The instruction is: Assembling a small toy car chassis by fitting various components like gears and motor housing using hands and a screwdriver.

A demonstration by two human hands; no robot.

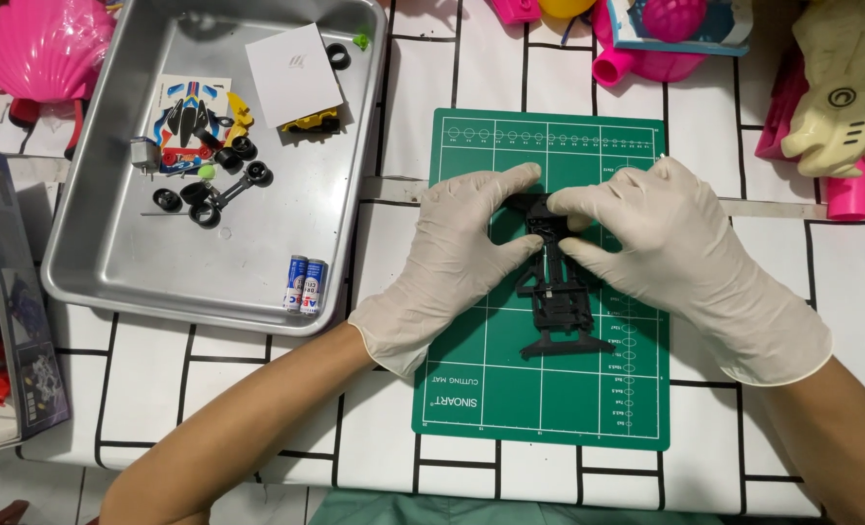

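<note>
Your left hand (461, 262) and right hand (666, 248) both pinch the black chassis (554, 292) at its far end; its long axis runs from your fingertips toward you.

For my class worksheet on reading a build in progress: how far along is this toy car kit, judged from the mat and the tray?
Done: little. The black chassis on the green cutting mat has no wheels or body.
In hand: the left hand and right hand, both gloved, grip the chassis's far end.
Left: the metal tray holds loose black tyres, an axle with wheels, the sticker sheet and two batteries.
</note>
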